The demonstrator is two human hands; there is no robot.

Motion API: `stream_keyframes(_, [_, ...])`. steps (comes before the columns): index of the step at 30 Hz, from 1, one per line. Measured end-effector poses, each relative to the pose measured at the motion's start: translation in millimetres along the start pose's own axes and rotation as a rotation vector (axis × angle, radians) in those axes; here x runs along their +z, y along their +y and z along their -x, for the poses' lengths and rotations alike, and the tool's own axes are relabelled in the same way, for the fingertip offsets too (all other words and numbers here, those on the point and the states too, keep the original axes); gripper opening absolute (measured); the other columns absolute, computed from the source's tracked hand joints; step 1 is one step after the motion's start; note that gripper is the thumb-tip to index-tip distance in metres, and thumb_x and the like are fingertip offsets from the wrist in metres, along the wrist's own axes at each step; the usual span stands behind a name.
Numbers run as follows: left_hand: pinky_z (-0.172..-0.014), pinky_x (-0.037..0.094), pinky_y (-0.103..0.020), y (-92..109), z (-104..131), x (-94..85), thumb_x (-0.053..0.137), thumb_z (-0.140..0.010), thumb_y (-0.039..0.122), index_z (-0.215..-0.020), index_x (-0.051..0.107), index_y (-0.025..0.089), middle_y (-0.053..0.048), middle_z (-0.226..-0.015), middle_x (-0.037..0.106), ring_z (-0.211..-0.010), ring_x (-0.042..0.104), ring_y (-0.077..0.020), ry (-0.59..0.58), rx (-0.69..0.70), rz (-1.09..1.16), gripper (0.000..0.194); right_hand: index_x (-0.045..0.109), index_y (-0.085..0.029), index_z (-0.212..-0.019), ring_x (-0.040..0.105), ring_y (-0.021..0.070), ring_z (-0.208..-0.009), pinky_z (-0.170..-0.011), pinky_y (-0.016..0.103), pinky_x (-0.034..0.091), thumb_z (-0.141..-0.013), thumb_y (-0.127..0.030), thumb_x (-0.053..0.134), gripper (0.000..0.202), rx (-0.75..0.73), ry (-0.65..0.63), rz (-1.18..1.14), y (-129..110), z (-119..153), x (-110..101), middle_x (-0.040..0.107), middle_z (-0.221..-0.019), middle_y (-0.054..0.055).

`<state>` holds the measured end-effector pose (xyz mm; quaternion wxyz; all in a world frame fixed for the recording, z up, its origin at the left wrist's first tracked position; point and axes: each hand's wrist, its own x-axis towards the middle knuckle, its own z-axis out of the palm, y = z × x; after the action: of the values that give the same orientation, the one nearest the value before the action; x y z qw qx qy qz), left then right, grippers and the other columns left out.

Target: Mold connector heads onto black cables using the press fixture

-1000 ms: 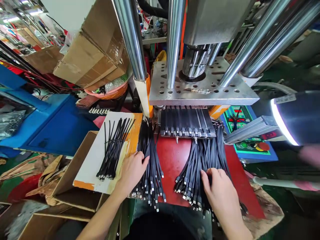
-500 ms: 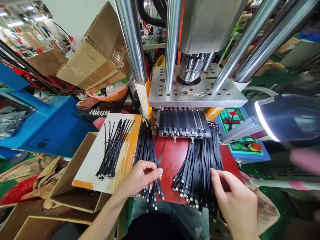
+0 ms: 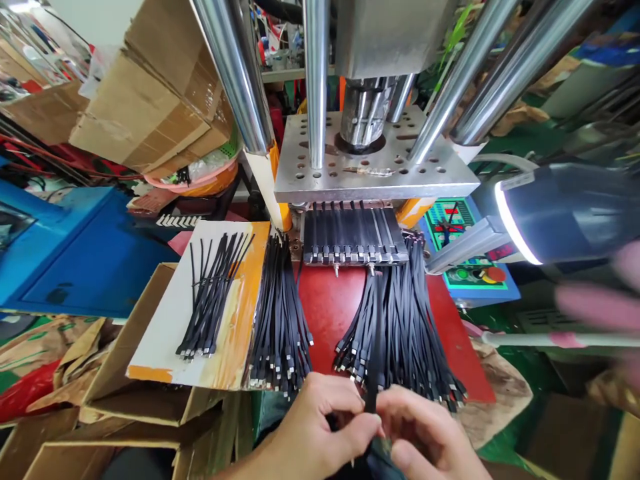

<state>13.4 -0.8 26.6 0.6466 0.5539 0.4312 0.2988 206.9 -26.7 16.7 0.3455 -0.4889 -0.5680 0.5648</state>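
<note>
My left hand (image 3: 325, 423) pinches a flat black cable (image 3: 375, 353) between thumb and fingers, low in front of the red work surface. Against the same cable, from the other side, my right hand (image 3: 425, 433) closes with bent fingers; its grip is partly hidden. The cable stands up from the fingers in front of a fanned bundle of black cables (image 3: 415, 327) with metal plug ends. Left of the bare red surface (image 3: 320, 307) lies another bundle of black cables (image 3: 280, 307). Beyond, a metal fixture (image 3: 355, 233) holds several cables side by side under the press plate (image 3: 375, 183).
A tilted white board (image 3: 160, 320) with a small tied cable bundle (image 3: 213, 300) rests over a cardboard box (image 3: 115, 373) at left. At right are a lamp (image 3: 565, 213) and a control panel (image 3: 465, 273). Steel columns (image 3: 316, 87) rise around the press.
Both hands have come together at the bottom middle, now on one cable. The left hand has left the left bundle, and the right hand the right bundle. The view has shifted slightly.
</note>
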Motion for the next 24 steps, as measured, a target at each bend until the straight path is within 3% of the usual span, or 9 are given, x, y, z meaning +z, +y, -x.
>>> stream_keyframes(4, [-0.055,0.029,-0.027,-23.0,13.3,7.1,0.068,-0.091,0.033,-0.057,0.047,0.018,0.003,-0.06,0.049,-0.054,0.043,-0.0097,-0.015,0.019,-0.178,0.042,0.075,-0.021,-0.079,0.066,0.019,-0.065,-0.057,0.025,0.053,-0.102,-0.054,0.064,0.041,-0.028,0.202,-0.005,-3.8,-18.3,5.7,0.068,-0.072,0.004])
stream_keyframes(6, [-0.057,0.034,-0.026,-24.9,13.9,4.6,0.068,-0.09,0.03,-0.061,0.053,0.019,0.002,-0.064,0.054,-0.057,0.048,-0.0111,-0.013,0.001,-0.245,0.035,0.077,-0.02,-0.084,0.068,0.0181,-0.068,-0.062,0.024,0.055,-0.106,-0.046,0.06,0.038,-0.052,0.225,0.043,-1.4,-23.4,11.9,0.07,-0.075,0.004])
stream_keyframes(9, [-0.069,0.047,-0.026,-6.2,3.7,-9.6,0.065,-0.094,0.028,-0.09,0.073,0.019,-0.003,-0.083,0.069,-0.072,0.063,-0.0156,0.054,0.019,-0.286,0.014,0.082,-0.021,-0.1,0.072,0.018,-0.075,-0.072,0.023,0.059,-0.109,-0.038,0.057,0.031,-0.108,0.194,0.074,4.6,-22.3,17.1,0.074,-0.085,0.005])
stream_keyframes(12, [-0.079,0.054,-0.029,24.5,-19.2,-27.5,0.063,-0.099,0.034,-0.119,0.075,0.018,-0.006,-0.099,0.072,-0.083,0.068,-0.0177,0.164,0.13,-0.233,0.028,0.083,-0.023,-0.109,0.073,0.0186,-0.079,-0.078,0.024,0.06,-0.109,-0.034,0.057,0.028,-0.156,0.154,0.109,8.9,-17.8,20.0,0.076,-0.088,0.005])
stream_keyframes(15, [-0.074,0.051,-0.027,47.3,-43.8,-35.9,0.068,-0.097,0.034,-0.104,0.078,0.017,-0.004,-0.091,0.071,-0.078,0.064,-0.0161,0.122,0.22,-0.192,0.021,0.083,-0.023,-0.11,0.074,0.019,-0.081,-0.079,0.024,0.061,-0.108,-0.031,0.058,0.027,-0.221,0.16,0.136,11.6,-16.7,26.3,0.076,-0.088,0.005])
stream_keyframes(18, [-0.065,0.044,-0.025,56.1,-56.8,-33.0,0.066,-0.098,0.03,-0.08,0.071,0.017,0.0,-0.075,0.063,-0.067,0.055,-0.0129,0.094,0.233,-0.221,0.022,0.083,-0.022,-0.107,0.073,0.0177,-0.076,-0.078,0.023,0.061,-0.108,-0.029,0.058,0.026,-0.271,0.211,0.165,16.1,-18.1,33.4,0.074,-0.082,0.004])
stream_keyframes(21, [-0.063,0.043,-0.025,55.6,-56.8,-29.8,0.064,-0.098,0.03,-0.076,0.064,0.018,0.001,-0.072,0.06,-0.065,0.054,-0.0126,0.144,0.221,-0.199,0.026,0.082,-0.022,-0.099,0.072,0.0166,-0.073,-0.076,0.021,0.061,-0.108,-0.025,0.057,0.027,-0.3,0.219,0.205,23.4,-18.1,35.3,0.071,-0.079,0.004])
stream_keyframes(24, [-0.066,0.047,-0.025,53.2,-52.3,-32.0,0.063,-0.1,0.033,-0.078,0.065,0.017,-0.001,-0.074,0.067,-0.069,0.061,-0.0147,0.188,0.236,-0.201,0.027,0.081,-0.023,-0.101,0.074,0.0166,-0.078,-0.079,0.021,0.062,-0.106,-0.021,0.057,0.025,-0.333,0.259,0.232,28.2,-16.0,30.3,0.076,-0.089,0.005])
